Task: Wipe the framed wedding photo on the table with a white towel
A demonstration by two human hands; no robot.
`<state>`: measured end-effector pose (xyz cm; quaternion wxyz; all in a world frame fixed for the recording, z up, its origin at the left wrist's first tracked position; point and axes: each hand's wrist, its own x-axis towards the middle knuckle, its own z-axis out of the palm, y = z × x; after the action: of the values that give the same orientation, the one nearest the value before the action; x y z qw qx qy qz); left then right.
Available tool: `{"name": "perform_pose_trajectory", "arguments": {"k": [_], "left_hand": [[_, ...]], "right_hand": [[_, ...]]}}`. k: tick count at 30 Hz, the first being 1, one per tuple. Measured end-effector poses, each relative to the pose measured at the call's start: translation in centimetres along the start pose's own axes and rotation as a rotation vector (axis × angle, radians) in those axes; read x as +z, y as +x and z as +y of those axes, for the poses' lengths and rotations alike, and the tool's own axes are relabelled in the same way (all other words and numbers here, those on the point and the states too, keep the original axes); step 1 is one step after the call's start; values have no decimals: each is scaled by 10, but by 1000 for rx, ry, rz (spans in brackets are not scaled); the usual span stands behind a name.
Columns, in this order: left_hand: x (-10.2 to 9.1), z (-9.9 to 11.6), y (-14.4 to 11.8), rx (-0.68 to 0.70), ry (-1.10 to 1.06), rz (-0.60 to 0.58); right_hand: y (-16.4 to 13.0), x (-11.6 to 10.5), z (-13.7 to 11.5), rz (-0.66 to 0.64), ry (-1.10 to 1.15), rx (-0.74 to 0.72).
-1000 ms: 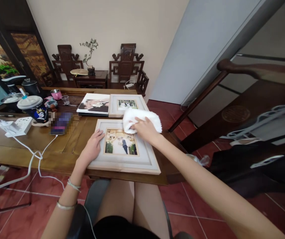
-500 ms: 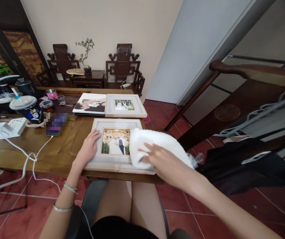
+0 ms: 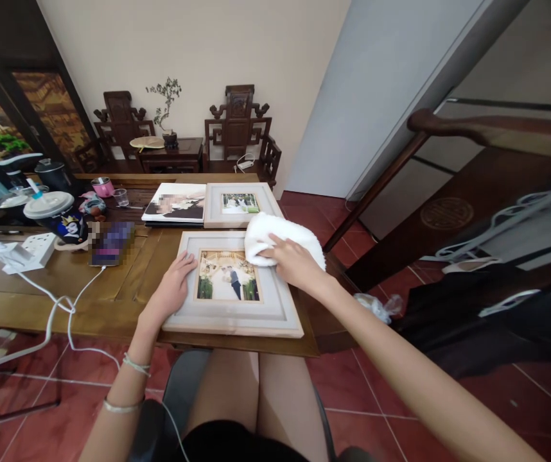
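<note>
A light wooden picture frame (image 3: 275, 314) with a photo of a couple lies flat on the brown table (image 3: 87, 301), close to its front edge. My left hand (image 3: 173, 280) rests on the frame's left side, fingers laid out over the border. In my right hand (image 3: 295, 262) is a white fluffy cloth (image 3: 282, 234), bunched under the fingers. The cloth covers the frame's far right corner and hangs past its right side. Part of my right fingers is sunk in the cloth's folds.
Behind lie a second picture frame (image 3: 266, 215) and a stack of photo prints (image 3: 174, 202). Leftward are a phone (image 3: 109, 244) on a cable, a white power strip (image 3: 37, 251) and a lidded cup (image 3: 54, 208). A wooden chair (image 3: 401, 224) stands at right, near a plastic bag (image 3: 376, 307).
My right hand has moved the cloth away from me, from the frame's near right part to its far right corner. My left hand stays at the left side.
</note>
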<state>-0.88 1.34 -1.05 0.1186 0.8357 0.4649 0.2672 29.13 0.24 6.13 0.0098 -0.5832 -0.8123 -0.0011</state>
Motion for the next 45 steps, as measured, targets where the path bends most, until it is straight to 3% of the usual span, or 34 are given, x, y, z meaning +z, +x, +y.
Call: {"name": "perform_pose_trajectory", "arguments": {"k": [4,11,15,18,21,29,33,35,38,42,45], "left_hand": [[1,1,0,4,15,12],[2,4,1,7,-17,54],[1,6,2,15,7,44],[-1,6,1,20,23,16],[-3,5,1,22,22,-12],[-3,2,1,25,-16,-15],[-2,4,1,2,-7,-9],[-1,4,0,-9,-18,-8],[1,4,0,-14,-31,13],[3,2,1,-2,-22,23],[3,2,1,10,-3,12]], "right_hand": [[-18,-4,-3,-79,30,-111],[-113,-31,-30,-352,196,-230],[-139,-34,-46,-416,266,-269],[-130,-31,-55,-401,271,-263],[-104,-23,-53,-297,210,-218],[-8,1,-18,54,11,-58],[16,10,-21,63,-116,-106],[10,12,-29,22,-143,-120],[-21,3,-45,-69,-118,-171],[-75,-27,-63,-165,29,-303],[-98,-46,-72,-205,144,-355]]}}
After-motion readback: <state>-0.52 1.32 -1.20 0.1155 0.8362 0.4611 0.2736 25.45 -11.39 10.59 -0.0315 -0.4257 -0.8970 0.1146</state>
